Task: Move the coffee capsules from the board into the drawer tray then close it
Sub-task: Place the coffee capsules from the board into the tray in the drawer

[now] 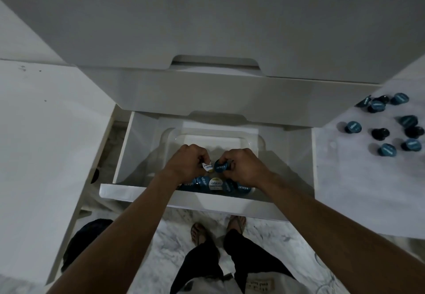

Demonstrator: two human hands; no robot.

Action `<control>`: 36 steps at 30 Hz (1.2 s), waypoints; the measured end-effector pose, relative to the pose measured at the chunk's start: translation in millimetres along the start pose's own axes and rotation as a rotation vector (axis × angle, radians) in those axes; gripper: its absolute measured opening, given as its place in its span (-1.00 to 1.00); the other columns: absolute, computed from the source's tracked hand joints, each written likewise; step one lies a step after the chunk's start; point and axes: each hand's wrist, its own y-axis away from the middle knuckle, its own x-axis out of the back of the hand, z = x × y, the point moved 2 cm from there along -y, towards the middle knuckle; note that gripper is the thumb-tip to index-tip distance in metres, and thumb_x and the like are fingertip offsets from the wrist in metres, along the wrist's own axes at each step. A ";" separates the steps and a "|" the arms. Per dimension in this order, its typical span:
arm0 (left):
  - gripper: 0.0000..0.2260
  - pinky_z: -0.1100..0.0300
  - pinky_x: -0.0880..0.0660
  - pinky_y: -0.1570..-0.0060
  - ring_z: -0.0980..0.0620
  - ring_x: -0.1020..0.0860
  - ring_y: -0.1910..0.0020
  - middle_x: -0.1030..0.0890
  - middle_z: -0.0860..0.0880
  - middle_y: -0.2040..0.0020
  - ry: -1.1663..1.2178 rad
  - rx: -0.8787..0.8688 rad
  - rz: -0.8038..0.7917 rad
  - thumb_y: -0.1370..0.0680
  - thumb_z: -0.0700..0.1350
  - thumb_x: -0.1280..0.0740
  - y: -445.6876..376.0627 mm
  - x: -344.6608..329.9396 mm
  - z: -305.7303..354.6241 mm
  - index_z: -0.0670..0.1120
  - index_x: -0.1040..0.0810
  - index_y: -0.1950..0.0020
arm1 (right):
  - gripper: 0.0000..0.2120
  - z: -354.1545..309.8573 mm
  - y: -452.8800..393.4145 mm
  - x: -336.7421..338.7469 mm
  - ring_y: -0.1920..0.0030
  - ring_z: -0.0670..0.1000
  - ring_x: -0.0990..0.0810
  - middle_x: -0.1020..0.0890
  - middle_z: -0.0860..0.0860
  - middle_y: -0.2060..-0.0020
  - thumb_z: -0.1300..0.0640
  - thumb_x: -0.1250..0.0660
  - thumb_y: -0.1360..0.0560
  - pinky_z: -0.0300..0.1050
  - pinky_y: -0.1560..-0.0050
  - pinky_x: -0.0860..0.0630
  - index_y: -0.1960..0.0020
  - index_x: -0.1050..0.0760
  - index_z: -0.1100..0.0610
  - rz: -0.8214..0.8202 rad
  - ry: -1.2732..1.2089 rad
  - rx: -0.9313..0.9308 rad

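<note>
Fingers of both hands are curled round capsules over the open drawer point(110, 190): the left hand point(186, 162) pinches a white-lidded capsule point(207, 167), the right hand point(245, 167) a blue one point(220, 167), the two nearly touching at the middle of the view. Below them, at six o'clock of the clear tray point(257, 139), a row of capsules point(215, 184) already lies against the near wall. About ten more point(388, 125) sit loose on the surface at three o'clock, well apart from the drawer.

So this looks like the placing step, perhaps halfway through. Next, both hands should lower and let go beside the row, then swing right to the surface for another pair. Only once that pile is gone does the drawer front get pushed toward twelve o'clock, fingers kept off its edges.
</note>
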 end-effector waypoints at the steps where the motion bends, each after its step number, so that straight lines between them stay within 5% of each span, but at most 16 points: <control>1: -0.80 0.34 -0.42 0.21 0.04 -0.60 0.15 -0.62 0.01 0.20 0.013 0.003 -0.001 -0.33 -0.19 -0.58 -0.4 -0.1 -0.5 -0.08 -0.65 0.11 | -0.70 -0.6 -0.5 0.0 0.20 -0.08 -0.52 -0.63 0.00 0.11 0.16 -0.52 -0.37 -0.25 0.17 -0.42 -0.09 -0.63 0.05 0.000 0.002 0.000; 6: -0.78 0.51 -0.36 0.29 0.14 -0.57 0.20 -0.59 0.08 0.23 0.054 0.013 -0.022 -0.31 -0.18 -0.58 0.6 -0.1 -2.3 -0.08 -0.64 0.09 | -0.72 1.1 -0.4 -1.6 0.23 -0.10 -0.53 -0.63 -0.01 0.08 0.16 -0.52 -0.38 -0.31 0.19 -0.42 -0.08 -0.63 0.04 0.008 -0.023 -0.019; 11: -0.84 0.39 -0.50 0.22 0.15 -0.61 0.18 -0.66 0.07 0.20 0.080 -0.005 -0.031 -0.36 -0.16 -0.53 2.5 -0.1 -5.6 -0.06 -0.66 0.10 | -0.73 1.0 1.2 -1.8 0.21 -0.15 -0.50 -0.61 -0.04 0.05 0.16 -0.51 -0.39 -0.55 0.33 -0.31 -0.09 -0.63 0.08 -0.009 -0.015 -0.010; 19: -0.88 0.28 -0.52 0.13 0.09 -0.60 0.13 -0.62 0.06 0.19 0.058 -0.008 -0.010 -0.42 -0.21 -0.50 -0.8 0.9 -9.6 -0.06 -0.64 0.09 | -0.72 -1.4 -2.9 -4.8 0.16 -0.11 -0.52 -0.65 0.04 -0.02 0.22 -0.47 -0.44 -0.51 0.26 -0.31 -0.14 -0.61 0.11 -0.036 -0.012 0.003; 27: -0.87 0.21 -0.57 0.09 0.09 -0.61 0.10 -0.62 0.08 0.18 0.084 -0.016 0.042 -0.41 -0.19 -0.50 -1.3 4.4 -15.5 -0.02 -0.61 0.12 | -0.73 -4.3 -3.6 -3.9 0.07 -0.06 -0.57 -0.64 0.05 -0.05 0.17 -0.45 -0.44 -0.20 0.04 -0.52 -0.14 -0.60 0.08 0.014 -0.059 0.026; 36: -0.75 0.36 -0.48 0.09 0.17 -0.59 0.09 -0.63 0.10 0.05 0.117 -0.093 0.247 -0.42 -0.04 -0.52 17.6 28.8 -5.3 -0.04 -0.61 -0.06 | -0.56 -19.0 20.4 14.5 0.05 -0.12 -0.61 -0.62 -0.06 -0.03 0.08 -0.50 -0.42 -0.33 0.05 -0.53 -0.28 -0.52 0.03 0.234 -0.250 -0.013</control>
